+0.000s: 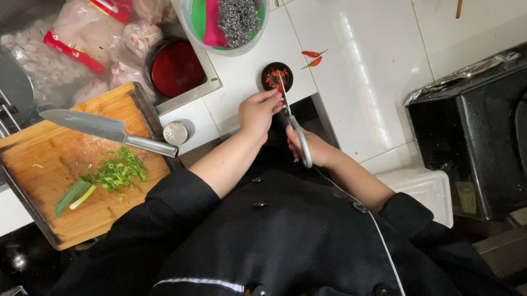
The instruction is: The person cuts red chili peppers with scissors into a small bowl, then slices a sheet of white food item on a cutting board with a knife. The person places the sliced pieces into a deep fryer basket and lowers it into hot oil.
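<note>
My right hand (311,148) is closed around the handles of a pair of scissors (292,122), whose blades point up and away from me toward a small dark bowl (277,76) of chopped red chilli that sits near the front edge of the white tiled counter (349,79). My left hand (259,110) is just beside that bowl, fingers pinched together at its near rim on what looks like a bit of chilli right at the scissor tips, though it is too small for me to be sure. Two whole red chillies (313,58) lie on the tiles just past the bowl, toward the middle of the counter. Further back a clear round tub (224,8) holds a green cloth, a pink one and a steel scouring pad. To my left a wooden chopping board (71,173) lies across the corner of the sink, with a steel-handled knife (109,130) resting on it and a heap of chopped spring onion (114,173) near the board's middle. A small metal shaker (175,133) stands on the counter edge by the board's right corner. Behind the board, the sink holds bags of pale meat (93,32) and a red bowl (176,67). At the counter's right end stands a black stove (508,121)
</note>
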